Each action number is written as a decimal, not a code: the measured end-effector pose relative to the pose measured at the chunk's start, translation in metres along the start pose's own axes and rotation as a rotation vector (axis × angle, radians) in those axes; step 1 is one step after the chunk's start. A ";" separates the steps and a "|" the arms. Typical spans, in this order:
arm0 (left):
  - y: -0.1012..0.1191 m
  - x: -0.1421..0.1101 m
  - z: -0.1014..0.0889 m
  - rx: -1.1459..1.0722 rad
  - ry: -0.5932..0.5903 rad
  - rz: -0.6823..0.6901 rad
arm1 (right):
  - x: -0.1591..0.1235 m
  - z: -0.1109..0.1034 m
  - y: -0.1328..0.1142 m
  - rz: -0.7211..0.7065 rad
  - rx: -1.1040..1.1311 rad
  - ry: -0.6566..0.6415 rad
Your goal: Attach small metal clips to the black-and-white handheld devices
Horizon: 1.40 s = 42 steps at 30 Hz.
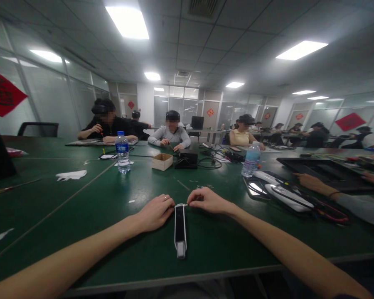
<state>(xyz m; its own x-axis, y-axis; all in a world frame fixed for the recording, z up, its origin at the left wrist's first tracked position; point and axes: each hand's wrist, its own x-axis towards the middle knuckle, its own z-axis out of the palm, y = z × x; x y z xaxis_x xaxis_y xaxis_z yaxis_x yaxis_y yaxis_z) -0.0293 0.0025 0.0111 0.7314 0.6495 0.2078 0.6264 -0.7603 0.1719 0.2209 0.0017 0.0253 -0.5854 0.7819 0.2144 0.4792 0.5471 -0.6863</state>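
A long, narrow black device with a white frame [180, 226] lies on the green table, its grey-white block end toward me. My left hand [157, 212], with a ring on one finger, has its fingers curled together against the device's far left corner. On the other side my right hand [209, 201] is closed in a pinch, thumb and fingertips together at the far right corner. A thin pale piece [187, 204] shows at those fingertips, too small to name. Several tiny parts [205, 186] lie just beyond my right hand.
Water bottles stand left [122, 153] and right [251, 160]. A small open box [162, 161] sits ahead, beside a black object [186, 159] and cables. White handheld devices with cables [288, 196] lie right, near another person's hand [314, 182] and a black panel [330, 171]. Several people sit opposite.
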 end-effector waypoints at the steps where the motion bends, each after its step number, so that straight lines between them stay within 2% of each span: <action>1: 0.000 0.000 0.000 -0.006 -0.003 -0.004 | 0.001 0.001 0.000 0.004 0.041 0.018; 8: 0.001 0.001 0.001 -0.029 -0.023 -0.027 | 0.004 0.010 0.002 0.066 0.408 0.046; 17: -0.002 0.001 0.004 -0.031 0.007 0.011 | 0.005 0.017 0.001 0.242 0.683 0.013; 20: -0.002 0.001 0.004 -0.036 0.009 0.005 | 0.004 0.016 0.000 0.177 0.574 0.045; 25: 0.000 0.001 0.002 -0.051 0.016 -0.001 | -0.001 0.013 -0.006 -0.003 0.154 0.191; 29: 0.000 0.000 0.002 -0.066 0.010 -0.008 | -0.004 0.010 -0.009 -0.024 -0.077 0.211; 33: 0.000 0.000 0.001 -0.068 0.001 -0.015 | -0.002 0.010 -0.004 0.007 -0.070 0.199; 38: 0.001 0.000 0.000 -0.069 0.013 -0.011 | 0.000 0.014 0.002 0.046 -0.056 0.121; 42: -0.001 0.000 0.002 -0.079 0.031 -0.007 | 0.000 0.014 0.001 0.031 -0.078 0.108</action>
<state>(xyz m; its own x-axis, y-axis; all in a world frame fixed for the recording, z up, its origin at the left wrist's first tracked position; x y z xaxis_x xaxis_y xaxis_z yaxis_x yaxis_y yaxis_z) -0.0298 0.0034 0.0088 0.7178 0.6551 0.2356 0.6073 -0.7547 0.2483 0.2125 -0.0023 0.0149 -0.4975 0.8243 0.2703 0.5479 0.5402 -0.6388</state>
